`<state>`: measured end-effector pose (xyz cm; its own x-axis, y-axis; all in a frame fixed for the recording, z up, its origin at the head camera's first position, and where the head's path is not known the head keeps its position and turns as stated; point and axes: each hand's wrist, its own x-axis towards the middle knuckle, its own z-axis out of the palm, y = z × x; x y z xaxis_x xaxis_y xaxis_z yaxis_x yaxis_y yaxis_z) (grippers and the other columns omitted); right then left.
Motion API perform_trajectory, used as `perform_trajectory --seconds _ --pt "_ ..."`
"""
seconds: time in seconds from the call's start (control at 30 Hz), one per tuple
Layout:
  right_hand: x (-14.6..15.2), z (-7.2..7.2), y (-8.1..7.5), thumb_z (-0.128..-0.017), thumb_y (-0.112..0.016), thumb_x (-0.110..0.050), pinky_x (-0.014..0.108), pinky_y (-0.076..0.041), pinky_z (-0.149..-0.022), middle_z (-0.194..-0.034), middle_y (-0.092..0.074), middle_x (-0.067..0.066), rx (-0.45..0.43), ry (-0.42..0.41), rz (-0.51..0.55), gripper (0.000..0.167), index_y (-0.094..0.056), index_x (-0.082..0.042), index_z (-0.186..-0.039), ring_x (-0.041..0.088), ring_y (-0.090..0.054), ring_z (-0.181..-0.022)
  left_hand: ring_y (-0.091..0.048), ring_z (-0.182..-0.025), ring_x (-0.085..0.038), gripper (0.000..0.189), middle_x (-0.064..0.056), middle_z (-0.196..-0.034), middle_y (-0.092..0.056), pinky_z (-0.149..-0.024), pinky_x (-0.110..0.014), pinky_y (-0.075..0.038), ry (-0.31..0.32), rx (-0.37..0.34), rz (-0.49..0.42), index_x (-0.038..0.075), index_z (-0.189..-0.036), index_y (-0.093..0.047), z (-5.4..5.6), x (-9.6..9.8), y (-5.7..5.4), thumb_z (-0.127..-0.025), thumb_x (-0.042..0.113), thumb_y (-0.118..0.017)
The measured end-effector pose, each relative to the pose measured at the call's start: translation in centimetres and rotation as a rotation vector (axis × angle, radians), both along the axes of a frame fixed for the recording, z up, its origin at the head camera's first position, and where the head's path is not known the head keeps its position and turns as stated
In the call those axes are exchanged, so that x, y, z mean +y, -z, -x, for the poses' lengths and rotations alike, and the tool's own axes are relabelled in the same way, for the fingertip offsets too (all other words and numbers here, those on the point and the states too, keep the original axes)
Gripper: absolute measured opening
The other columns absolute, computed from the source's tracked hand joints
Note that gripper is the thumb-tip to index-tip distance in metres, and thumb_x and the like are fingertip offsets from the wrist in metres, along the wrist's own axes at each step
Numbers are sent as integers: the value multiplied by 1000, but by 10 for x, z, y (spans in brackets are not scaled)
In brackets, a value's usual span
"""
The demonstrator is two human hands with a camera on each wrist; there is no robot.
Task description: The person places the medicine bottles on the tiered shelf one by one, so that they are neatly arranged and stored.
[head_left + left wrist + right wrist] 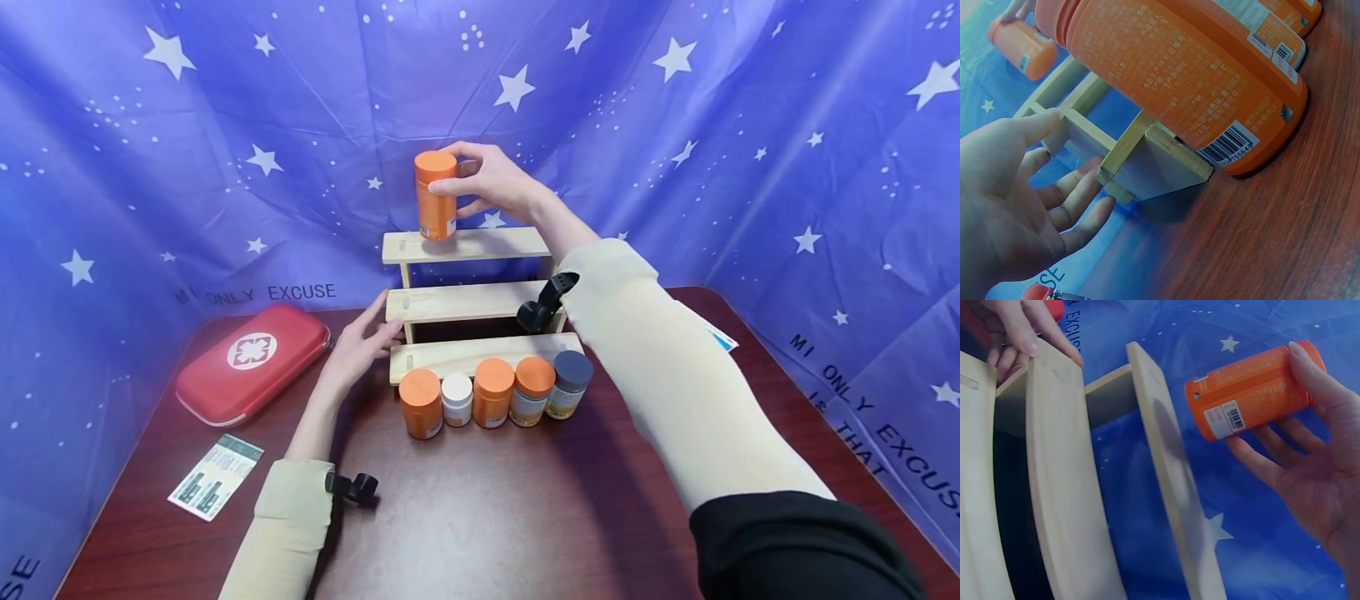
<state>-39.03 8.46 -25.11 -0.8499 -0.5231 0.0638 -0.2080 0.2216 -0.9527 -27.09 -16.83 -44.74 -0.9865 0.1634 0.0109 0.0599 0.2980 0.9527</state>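
Note:
My right hand [495, 179] grips an orange pill bottle [437, 198] with an orange cap, thumb and fingers around its upper part. The bottle is upright at the left end of the top step of a three-tier wooden shelf [480, 300]; in the right wrist view, a gap shows between its base [1207, 415] and the board [1169, 444]. At the shelf's left end my left hand [356, 350] touches the middle tier, with its fingers loosely extended [1035, 194]. Before the lowest step stand an orange bottle [422, 406], a small white bottle [457, 402] and several others in a row.
A red first-aid case [255, 367] lies at the table's left, with a printed card [216, 477] in front of it. Another card [708, 327] is partly hidden behind my right sleeve. A blue starry curtain [315, 167] hangs close behind the shelf.

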Motion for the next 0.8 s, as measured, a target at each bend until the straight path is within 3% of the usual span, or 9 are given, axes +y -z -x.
perform_trajectory --seconds 0.37,0.8 --pt "-6 3 21 -90 -79 -20 52 -60 -97 -135 -65 12 26 41 -1 53 -59 -16 -139 28 -66 -124 -68 -118 -40 69 -27 -131 -68 -103 -51 -56 -11 0 16 45 -161 -21 0 1 0 -103 49 -59" --pt "-15 3 33 -89 -80 -20 53 -62 -92 -126 -67 12 10 94 42 53 -61 -15 -138 28 -68 -116 -69 -115 -38 69 -27 -129 -69 -102 -50 -57 -14 2 22 44 -162 -22 1 2 -2 -103 50 -59"
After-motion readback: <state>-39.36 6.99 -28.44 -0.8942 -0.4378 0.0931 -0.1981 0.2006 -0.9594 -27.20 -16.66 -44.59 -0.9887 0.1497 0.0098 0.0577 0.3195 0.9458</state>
